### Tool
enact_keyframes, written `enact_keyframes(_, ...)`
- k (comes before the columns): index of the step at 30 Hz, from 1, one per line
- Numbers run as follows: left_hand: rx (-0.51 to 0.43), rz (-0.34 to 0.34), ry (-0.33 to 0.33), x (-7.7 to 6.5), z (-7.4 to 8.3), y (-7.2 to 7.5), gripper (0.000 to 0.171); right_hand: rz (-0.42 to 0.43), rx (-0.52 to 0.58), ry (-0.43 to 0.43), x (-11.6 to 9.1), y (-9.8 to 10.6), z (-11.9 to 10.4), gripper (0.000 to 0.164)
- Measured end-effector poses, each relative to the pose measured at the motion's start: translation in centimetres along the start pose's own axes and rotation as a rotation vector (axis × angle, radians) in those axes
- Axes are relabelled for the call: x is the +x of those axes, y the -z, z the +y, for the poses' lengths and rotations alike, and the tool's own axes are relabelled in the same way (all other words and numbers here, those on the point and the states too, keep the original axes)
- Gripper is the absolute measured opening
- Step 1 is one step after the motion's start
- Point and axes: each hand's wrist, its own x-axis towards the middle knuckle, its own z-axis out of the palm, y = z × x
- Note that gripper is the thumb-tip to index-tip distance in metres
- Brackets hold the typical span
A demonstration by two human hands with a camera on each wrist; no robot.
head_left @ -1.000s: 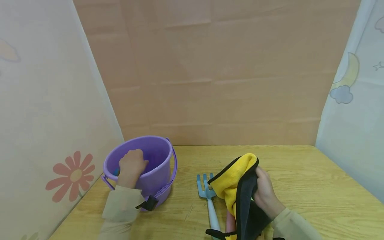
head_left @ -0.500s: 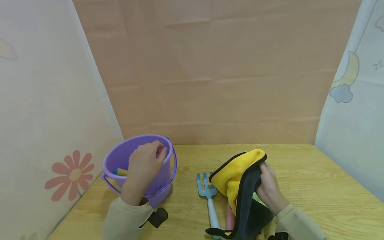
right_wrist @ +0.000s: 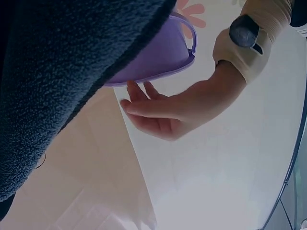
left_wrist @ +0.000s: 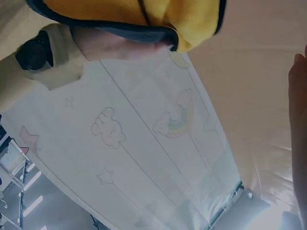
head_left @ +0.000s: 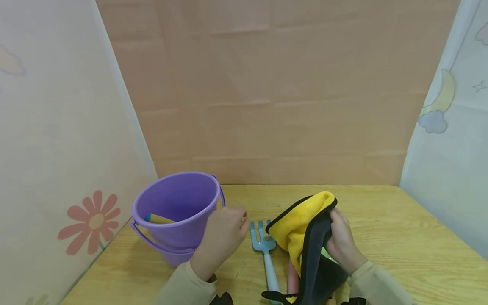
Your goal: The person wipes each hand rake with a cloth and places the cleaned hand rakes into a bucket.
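Note:
My right hand (head_left: 341,241) grips the edge of a microfiber cloth (head_left: 305,220), yellow on one side and dark grey on the other with black edging; the cloth hangs in folds from it. My left hand (head_left: 223,233) holds nothing and is in the air between the purple bucket (head_left: 171,237) and the cloth. In the right wrist view its fingers (right_wrist: 153,111) are relaxed and bent, and the cloth's dark side fills the left. A yellow stick-like piece with a blue end (head_left: 160,218) lies inside the bucket.
A light blue toy fork (head_left: 268,262) lies on the wooden table (head_left: 404,245), tines pointing away. Beside it a pink handle (head_left: 292,277) and a green piece (head_left: 328,255) show partly from under the cloth. Brown paper (head_left: 274,93) backs the table; printed white sheets (head_left: 76,127) flank it.
My left hand has come up out of the bucket, empty, and moved right toward the cloth. The yellow piece in the bucket is now in sight. My right hand has lifted the cloth slightly.

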Motion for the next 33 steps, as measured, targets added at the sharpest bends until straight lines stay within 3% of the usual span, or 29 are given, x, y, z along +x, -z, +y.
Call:
enact_keyframes(5, 0.088, -0.144, -0.05, -0.5, 0.7, -3.0, 0.043, -0.001, -0.023, 0.0, 0.0, 0.2, 0.1, 0.022)
enact_keyframes(10, 0.148, -0.287, -0.075, -1.3, 0.6, -5.9, 0.044, 0.001, -0.016, -0.002, 0.0, 0.4, 0.4, 0.022)
enact_keyframes(18, 0.167, -0.454, 0.038, -2.4, 0.1, -8.4, 0.046, 0.029, -0.043, -0.036, -0.1, 0.5, 0.6, 0.019)
enact_keyframes(25, 0.053, -0.648, 0.17, -3.2, 1.1, -10.0, 0.055, 0.001, -0.038, -0.017, 0.0, 0.4, 0.6, 0.021)
enact_keyframes(33, 0.046, -0.777, 0.307, -3.2, 2.3, -11.2, 0.067, 0.008, -0.053, -0.012, -0.3, 0.6, 0.8, 0.024)
